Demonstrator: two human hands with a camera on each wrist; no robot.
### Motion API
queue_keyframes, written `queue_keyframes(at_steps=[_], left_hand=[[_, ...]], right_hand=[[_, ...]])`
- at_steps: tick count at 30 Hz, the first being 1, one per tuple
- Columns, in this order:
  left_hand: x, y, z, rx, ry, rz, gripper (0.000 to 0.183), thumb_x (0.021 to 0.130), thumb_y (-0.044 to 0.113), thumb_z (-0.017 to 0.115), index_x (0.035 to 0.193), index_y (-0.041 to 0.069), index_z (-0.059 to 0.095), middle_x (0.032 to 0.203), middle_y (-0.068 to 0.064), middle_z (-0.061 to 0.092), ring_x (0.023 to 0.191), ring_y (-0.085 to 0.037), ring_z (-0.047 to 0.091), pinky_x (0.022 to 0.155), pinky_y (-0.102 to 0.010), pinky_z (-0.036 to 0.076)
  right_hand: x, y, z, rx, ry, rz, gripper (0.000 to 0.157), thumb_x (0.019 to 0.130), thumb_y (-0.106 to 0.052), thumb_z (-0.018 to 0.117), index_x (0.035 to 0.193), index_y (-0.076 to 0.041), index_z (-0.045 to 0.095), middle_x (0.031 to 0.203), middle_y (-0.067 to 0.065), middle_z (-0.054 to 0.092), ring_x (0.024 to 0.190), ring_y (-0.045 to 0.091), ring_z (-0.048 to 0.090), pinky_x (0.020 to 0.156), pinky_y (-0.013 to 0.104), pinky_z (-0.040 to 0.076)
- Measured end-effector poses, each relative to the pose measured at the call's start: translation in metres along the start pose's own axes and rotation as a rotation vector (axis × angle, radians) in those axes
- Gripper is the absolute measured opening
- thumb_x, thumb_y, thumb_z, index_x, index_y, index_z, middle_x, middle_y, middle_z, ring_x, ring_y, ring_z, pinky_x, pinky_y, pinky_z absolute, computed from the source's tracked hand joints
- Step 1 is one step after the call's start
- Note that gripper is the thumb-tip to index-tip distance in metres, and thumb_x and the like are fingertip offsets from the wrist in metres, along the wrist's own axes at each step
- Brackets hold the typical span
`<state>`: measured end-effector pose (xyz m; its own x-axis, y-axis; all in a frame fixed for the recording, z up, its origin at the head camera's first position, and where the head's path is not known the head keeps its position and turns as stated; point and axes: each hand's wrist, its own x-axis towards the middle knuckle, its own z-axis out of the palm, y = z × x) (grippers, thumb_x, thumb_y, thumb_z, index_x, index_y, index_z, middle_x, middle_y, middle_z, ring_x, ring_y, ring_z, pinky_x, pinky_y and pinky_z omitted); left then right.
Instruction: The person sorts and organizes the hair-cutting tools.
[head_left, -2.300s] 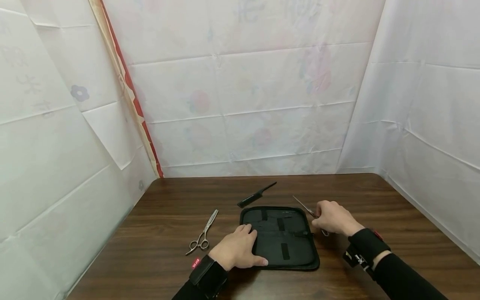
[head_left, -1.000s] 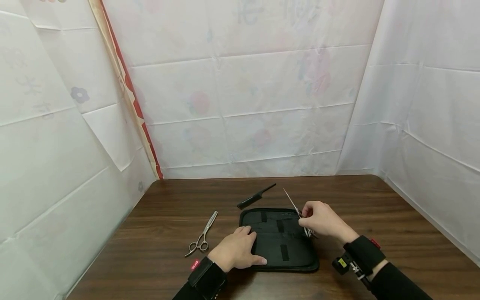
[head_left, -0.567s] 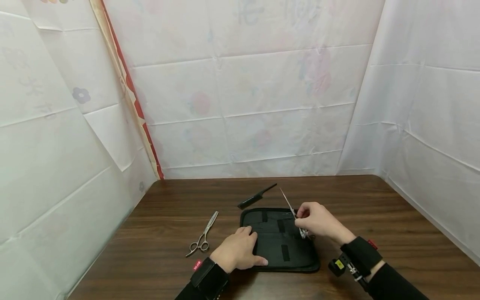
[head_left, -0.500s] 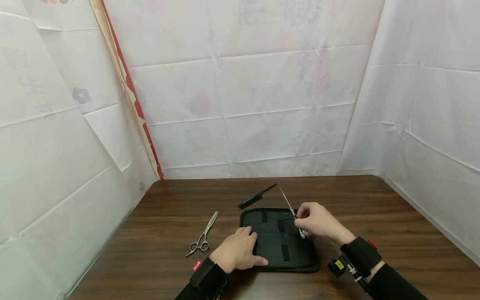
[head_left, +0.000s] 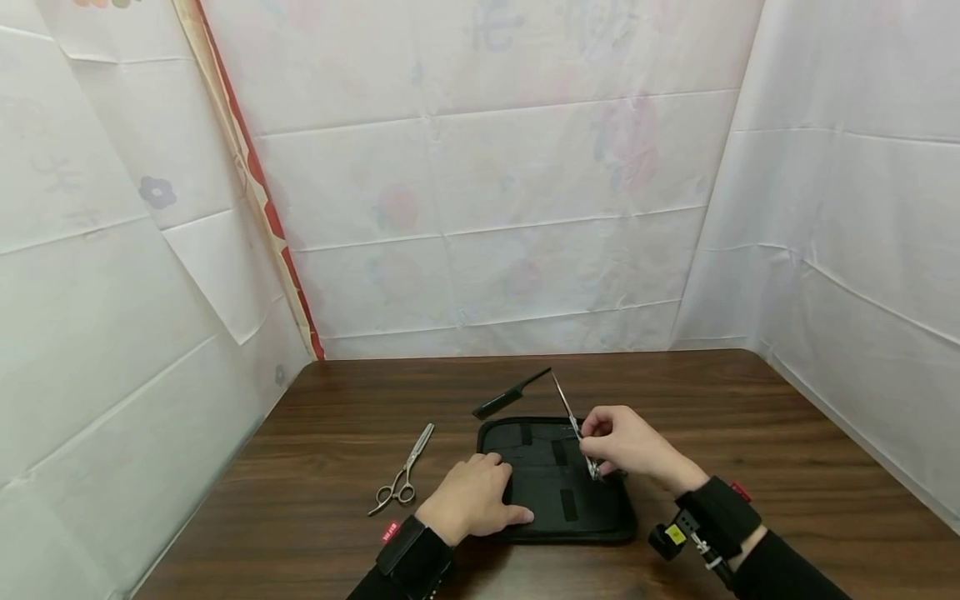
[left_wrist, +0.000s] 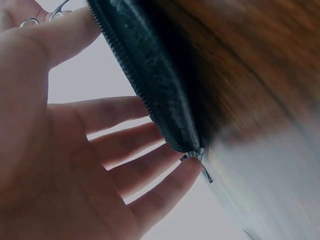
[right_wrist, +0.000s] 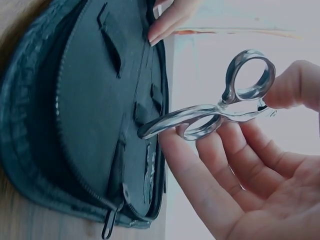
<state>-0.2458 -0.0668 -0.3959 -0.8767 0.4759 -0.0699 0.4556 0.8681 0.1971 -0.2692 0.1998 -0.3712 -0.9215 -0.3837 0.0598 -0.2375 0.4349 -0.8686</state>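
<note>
A black zippered case (head_left: 525,492) lies on the table, its inner face with small elastic loops turned up. My left hand (head_left: 472,498) rests on the case's left side; in the left wrist view its straight fingers touch the zipper edge (left_wrist: 135,82). My right hand (head_left: 637,446) holds silver scissors (head_left: 566,406) over the case's right part, blades pointing away and slightly left. Close up, the thumb (right_wrist: 295,87) and fingers pinch these scissors (right_wrist: 175,119) near the finger rings. Whether the scissors touch the case cannot be told.
A second pair of silver scissors (head_left: 411,462) lies left of the case on the wooden table (head_left: 337,433). Beyond the case is a black comb (head_left: 498,403) with a thin tail. White sheets (head_left: 480,208) hang behind and at both sides.
My right hand has carried the scissors leftward from beside the case to above its right part, the blade tips moving toward the comb. The left hand stays on the case.
</note>
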Motion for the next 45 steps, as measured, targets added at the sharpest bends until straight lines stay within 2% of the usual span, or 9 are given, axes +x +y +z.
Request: queue_keyframes(at_steps=[7, 15, 19, 24, 27, 29, 33, 39, 45], left_hand=[[0.002, 0.002, 0.0, -0.011, 0.057, 0.019, 0.055, 0.094, 0.051, 0.069, 0.127, 0.007, 0.068, 0.119, -0.009, 0.064, 0.11, -0.027, 0.062, 0.09, -0.045, 0.053], [0.003, 0.005, -0.004, -0.101, 0.246, 0.034, 0.037, 0.097, 0.033, 0.07, 0.123, 0.007, 0.072, 0.114, -0.009, 0.068, 0.104, -0.027, 0.067, 0.082, -0.047, 0.057], [0.007, 0.007, -0.007, -0.253, 0.367, 0.051, 0.031, 0.099, 0.025, 0.067, 0.123, 0.006, 0.071, 0.116, -0.011, 0.069, 0.103, -0.028, 0.068, 0.083, -0.045, 0.056], [0.013, 0.007, -0.01, -0.497, 0.547, 0.147, 0.024, 0.101, 0.018, 0.065, 0.119, 0.004, 0.07, 0.106, -0.007, 0.068, 0.092, -0.018, 0.065, 0.078, -0.034, 0.056], [0.015, 0.007, -0.011, -0.642, 0.602, 0.17, 0.022, 0.101, 0.018, 0.065, 0.117, 0.005, 0.07, 0.103, -0.002, 0.068, 0.092, -0.015, 0.064, 0.081, -0.032, 0.055], [0.016, 0.007, -0.012, -0.722, 0.614, 0.165, 0.021, 0.101, 0.02, 0.066, 0.116, 0.007, 0.071, 0.102, 0.0, 0.068, 0.093, -0.015, 0.065, 0.084, -0.033, 0.055], [0.017, 0.009, -0.013, -0.901, 0.586, 0.143, 0.023, 0.101, 0.024, 0.066, 0.118, 0.009, 0.07, 0.107, -0.002, 0.069, 0.098, -0.019, 0.065, 0.088, -0.035, 0.053], [0.017, 0.017, -0.016, -1.189, 0.519, 0.132, 0.03, 0.1, 0.021, 0.068, 0.124, 0.003, 0.067, 0.114, -0.012, 0.068, 0.098, -0.024, 0.067, 0.09, -0.04, 0.055], [0.02, 0.023, -0.014, -1.361, 0.482, 0.107, 0.033, 0.097, 0.016, 0.071, 0.124, -0.001, 0.066, 0.116, -0.014, 0.067, 0.098, -0.022, 0.067, 0.093, -0.039, 0.055]], right_hand=[[0.001, -0.005, 0.005, 0.04, 0.001, -0.004, 0.017, 0.092, -0.012, 0.066, 0.103, 0.001, 0.062, 0.088, 0.009, 0.062, 0.081, 0.023, 0.064, 0.068, 0.039, 0.061], [0.002, -0.006, 0.009, 0.072, -0.02, -0.035, 0.02, 0.093, -0.012, 0.067, 0.104, 0.003, 0.061, 0.09, 0.01, 0.063, 0.084, 0.025, 0.064, 0.07, 0.039, 0.061], [0.002, -0.007, 0.012, 0.109, -0.033, -0.043, 0.02, 0.094, -0.01, 0.065, 0.106, 0.005, 0.06, 0.093, 0.011, 0.063, 0.086, 0.025, 0.065, 0.072, 0.039, 0.061], [0.002, -0.009, 0.015, 0.128, -0.036, -0.068, 0.022, 0.095, -0.009, 0.064, 0.108, 0.008, 0.059, 0.094, 0.012, 0.063, 0.087, 0.026, 0.064, 0.072, 0.039, 0.061], [0.002, -0.01, 0.017, 0.135, -0.039, -0.082, 0.023, 0.095, -0.009, 0.064, 0.109, 0.009, 0.059, 0.095, 0.013, 0.063, 0.087, 0.026, 0.064, 0.072, 0.039, 0.061], [0.003, -0.01, 0.019, 0.142, -0.041, -0.089, 0.023, 0.095, -0.009, 0.064, 0.109, 0.009, 0.059, 0.096, 0.012, 0.063, 0.087, 0.026, 0.064, 0.073, 0.039, 0.061], [0.004, -0.012, 0.023, 0.16, -0.036, -0.098, 0.023, 0.095, -0.009, 0.065, 0.108, 0.009, 0.06, 0.095, 0.012, 0.063, 0.086, 0.025, 0.065, 0.073, 0.039, 0.061], [0.004, -0.018, 0.029, 0.215, -0.011, -0.074, 0.026, 0.095, -0.013, 0.068, 0.11, 0.007, 0.061, 0.097, 0.013, 0.063, 0.089, 0.025, 0.065, 0.075, 0.041, 0.061], [0.003, -0.02, 0.034, 0.237, -0.004, -0.064, 0.031, 0.096, -0.015, 0.068, 0.114, 0.01, 0.06, 0.102, 0.014, 0.064, 0.094, 0.027, 0.066, 0.077, 0.041, 0.061]])
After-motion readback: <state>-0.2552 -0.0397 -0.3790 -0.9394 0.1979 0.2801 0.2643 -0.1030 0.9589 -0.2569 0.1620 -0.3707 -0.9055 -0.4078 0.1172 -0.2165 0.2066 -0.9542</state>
